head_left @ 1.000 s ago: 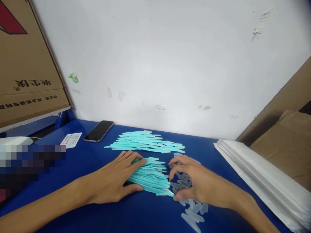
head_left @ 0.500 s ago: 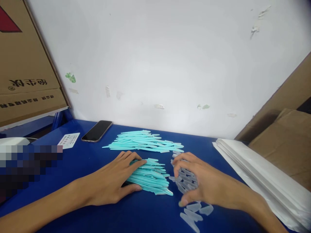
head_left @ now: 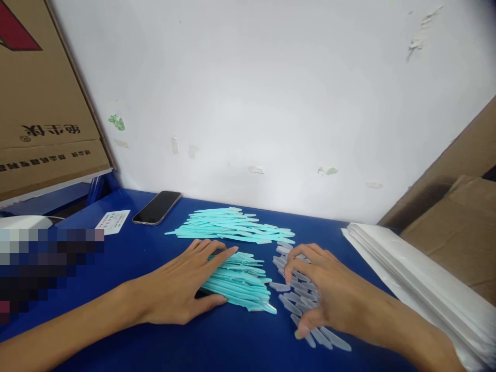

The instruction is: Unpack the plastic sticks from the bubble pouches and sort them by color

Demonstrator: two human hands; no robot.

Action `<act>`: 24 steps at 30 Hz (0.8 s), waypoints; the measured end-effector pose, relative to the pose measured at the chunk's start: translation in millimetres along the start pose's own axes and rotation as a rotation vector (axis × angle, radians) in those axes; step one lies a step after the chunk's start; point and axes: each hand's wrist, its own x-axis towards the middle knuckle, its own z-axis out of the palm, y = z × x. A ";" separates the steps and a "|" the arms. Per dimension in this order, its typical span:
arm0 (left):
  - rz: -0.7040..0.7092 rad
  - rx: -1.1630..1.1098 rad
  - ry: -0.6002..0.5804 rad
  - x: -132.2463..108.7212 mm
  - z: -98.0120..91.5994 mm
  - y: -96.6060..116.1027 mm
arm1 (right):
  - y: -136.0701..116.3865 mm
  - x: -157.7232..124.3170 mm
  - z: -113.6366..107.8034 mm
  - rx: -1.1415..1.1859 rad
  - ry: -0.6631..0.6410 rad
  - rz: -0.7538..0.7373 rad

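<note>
My left hand point(head_left: 186, 281) rests around the left end of a near pile of turquoise pointed strips point(head_left: 242, 287), its index finger over the top and its thumb at the near side. A second pile of turquoise strips point(head_left: 220, 225) lies farther back. My right hand point(head_left: 325, 289) is over a spread of small translucent blade-shaped pieces point(head_left: 292, 302), with thumb and fingers curled but apart. Some of these pieces are hidden beneath it. One translucent piece point(head_left: 279, 286) lies between the near pile and my right fingers.
A phone point(head_left: 157, 207) and a printed card point(head_left: 113, 222) lie on the blue table point(head_left: 155, 346) at the left. White folded sheets point(head_left: 418, 284) run along the right edge. Cardboard boxes point(head_left: 42, 93) flank both sides, and a white wall point(head_left: 248, 103) rises behind.
My right hand has moved slightly right and nearer me, and the translucent pieces near its thumb are shifted closer together. My left hand stays on the turquoise strips.
</note>
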 end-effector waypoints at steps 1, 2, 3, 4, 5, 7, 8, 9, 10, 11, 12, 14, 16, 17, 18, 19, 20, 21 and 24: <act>-0.015 0.004 0.019 -0.3 1.9 0.9 | -2.2 1.7 -2.0 0.004 0.018 0.005; -0.028 0.007 0.035 -0.5 3.4 2.0 | -5.5 3.7 -3.7 0.005 0.049 0.006; -0.036 0.008 0.045 -0.7 4.4 2.9 | -9.4 5.9 -4.5 0.003 0.088 0.002; -0.036 0.007 0.048 -0.9 5.0 3.6 | -13.3 8.3 -4.4 -0.004 0.128 -0.010; -0.036 0.006 0.051 -1.0 5.3 3.8 | -16.9 11.0 -3.1 -0.015 0.166 -0.030; -0.038 0.003 0.061 -1.1 5.0 3.2 | -22.1 16.3 2.0 -0.041 0.214 -0.078; -0.039 0.002 0.065 -1.0 4.6 2.5 | -23.6 18.8 5.4 -0.054 0.222 -0.100; -0.037 0.001 0.066 -0.9 4.0 1.7 | -24.3 20.9 8.8 -0.066 0.225 -0.120; -0.030 -0.002 0.057 -0.7 3.4 1.0 | -24.5 22.7 11.9 -0.076 0.225 -0.135; -0.021 -0.006 0.043 -0.5 2.9 0.6 | -24.1 24.0 14.5 -0.084 0.223 -0.144; -0.007 -0.011 0.022 -0.4 2.5 0.6 | -23.3 25.0 16.3 -0.089 0.219 -0.146; 0.009 -0.018 -0.007 -0.7 2.3 2.0 | -21.2 25.9 17.8 -0.098 0.215 -0.144; -0.005 -0.015 -0.002 -1.8 3.2 4.9 | -18.9 26.1 17.3 -0.111 0.224 -0.141; -0.015 -0.011 0.008 -2.7 3.9 6.6 | -18.1 26.1 16.9 -0.118 0.235 -0.141; -0.020 -0.007 0.013 -3.5 4.5 8.0 | -17.5 26.1 16.5 -0.125 0.248 -0.142; -0.020 -0.004 0.017 -4.2 5.0 9.2 | -17.2 26.1 16.3 -0.130 0.260 -0.142; -0.014 -0.003 0.015 -4.8 5.1 9.8 | -17.1 26.2 16.3 -0.135 0.268 -0.142; -0.009 -0.003 0.014 -5.1 4.8 10.0 | -17.2 26.4 16.4 -0.138 0.270 -0.143; 0.014 -0.008 -0.007 -4.8 2.4 8.5 | -17.8 26.9 17.1 -0.140 0.262 -0.151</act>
